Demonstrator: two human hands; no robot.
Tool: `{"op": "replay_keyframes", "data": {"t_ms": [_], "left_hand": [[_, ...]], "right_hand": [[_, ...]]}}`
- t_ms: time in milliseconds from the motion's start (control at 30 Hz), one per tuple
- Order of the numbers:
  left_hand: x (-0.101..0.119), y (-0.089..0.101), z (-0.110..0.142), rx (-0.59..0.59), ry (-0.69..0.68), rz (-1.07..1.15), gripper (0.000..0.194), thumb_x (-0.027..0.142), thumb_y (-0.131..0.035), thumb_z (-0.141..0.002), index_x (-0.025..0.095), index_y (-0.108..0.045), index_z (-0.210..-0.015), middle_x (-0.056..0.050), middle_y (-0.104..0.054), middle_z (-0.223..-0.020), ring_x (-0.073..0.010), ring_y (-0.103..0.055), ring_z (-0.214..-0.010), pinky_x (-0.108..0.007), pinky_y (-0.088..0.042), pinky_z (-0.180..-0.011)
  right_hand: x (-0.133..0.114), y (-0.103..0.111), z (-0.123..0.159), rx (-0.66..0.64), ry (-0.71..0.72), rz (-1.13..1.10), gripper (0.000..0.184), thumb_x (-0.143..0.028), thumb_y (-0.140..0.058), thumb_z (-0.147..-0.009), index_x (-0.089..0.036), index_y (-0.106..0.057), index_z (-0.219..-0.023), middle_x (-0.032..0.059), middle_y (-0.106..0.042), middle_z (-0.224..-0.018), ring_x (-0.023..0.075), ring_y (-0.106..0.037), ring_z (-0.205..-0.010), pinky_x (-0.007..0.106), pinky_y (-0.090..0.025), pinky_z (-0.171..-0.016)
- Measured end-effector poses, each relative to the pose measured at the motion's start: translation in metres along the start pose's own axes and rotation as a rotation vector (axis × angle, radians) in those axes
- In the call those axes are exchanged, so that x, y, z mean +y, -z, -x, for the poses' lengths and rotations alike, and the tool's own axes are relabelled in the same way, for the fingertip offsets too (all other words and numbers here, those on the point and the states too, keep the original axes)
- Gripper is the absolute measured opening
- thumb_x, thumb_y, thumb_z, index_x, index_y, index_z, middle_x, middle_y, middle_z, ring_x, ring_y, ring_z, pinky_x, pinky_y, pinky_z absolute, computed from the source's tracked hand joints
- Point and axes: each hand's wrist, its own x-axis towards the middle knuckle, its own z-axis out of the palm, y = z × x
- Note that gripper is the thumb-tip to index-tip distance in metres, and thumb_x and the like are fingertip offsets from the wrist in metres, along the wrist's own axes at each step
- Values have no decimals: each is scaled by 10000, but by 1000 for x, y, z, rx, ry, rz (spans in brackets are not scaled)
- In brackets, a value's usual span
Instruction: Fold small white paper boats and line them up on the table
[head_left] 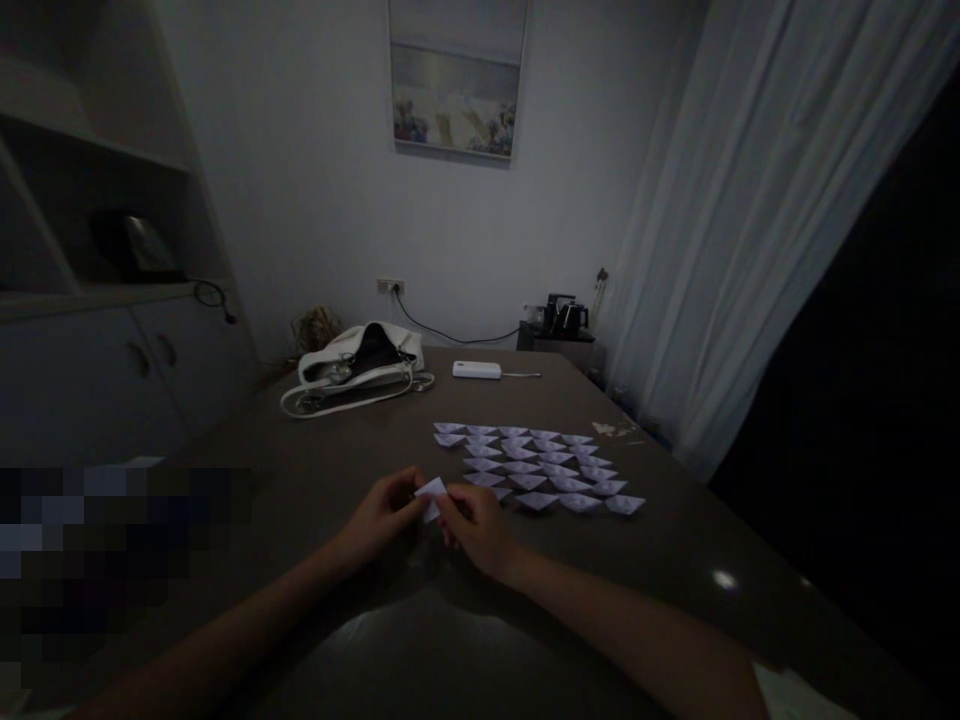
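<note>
Between my two hands is a small piece of folded white paper (432, 494), held above the dark table (360, 640). My left hand (386, 510) pinches its left side between thumb and fingers. On the other side, my right hand (480, 525) grips the paper's right edge, with the fingers curled under. Just beyond my right hand, several white folded paper boats (536, 500) stand in rows on the table. The nearest boats are partly hidden behind that hand.
A white handbag (360, 365) lies at the far left of the table. Right of it is a white power bank (477, 370) with a short cord. Paper scraps (611, 430) lie near the right edge. A black kettle (574, 318) stands on a low cabinet behind.
</note>
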Motion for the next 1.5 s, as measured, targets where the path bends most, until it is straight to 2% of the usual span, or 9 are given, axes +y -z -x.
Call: {"op": "replay_keyframes", "data": {"t_ms": [400, 767, 1000, 1500], "left_hand": [[2, 1, 1, -6, 24, 0, 263, 403, -571, -764, 144, -536, -742, -36, -625, -710, -176, -582, -679, -261, -434, -627], [2, 0, 0, 20, 58, 0, 300, 437, -584, -765, 141, -531, -755, -19, -602, -676, -162, -549, -634, -249, -407, -578], [1, -2, 0, 58, 90, 35, 342, 473, -590, -749, 136, -534, -757, -16, -597, -660, -158, -539, -612, -242, -401, -560], [0, -1, 0, 70, 67, 31, 339, 475, -595, -759, 139, -557, -732, -15, -596, -646, -150, -536, -603, -231, -402, -552]], "right_hand": [[4, 0, 0, -12, -20, -52, 354, -347, -429, -911, -157, -501, -622, -40, -471, -488, 72, -443, -411, 180, -316, -430], [-1, -1, -2, 9, -93, -120, 365, -401, -439, -892, -159, -492, -624, -40, -447, -489, 73, -429, -401, 172, -299, -382], [0, -1, -2, 15, -94, -140, 366, -411, -436, -890, -159, -496, -631, -38, -451, -485, 77, -428, -386, 173, -305, -373], [6, -2, -3, 12, -105, -117, 392, -439, -433, -892, -157, -501, -628, -37, -456, -473, 77, -431, -384, 172, -310, -368]]}}
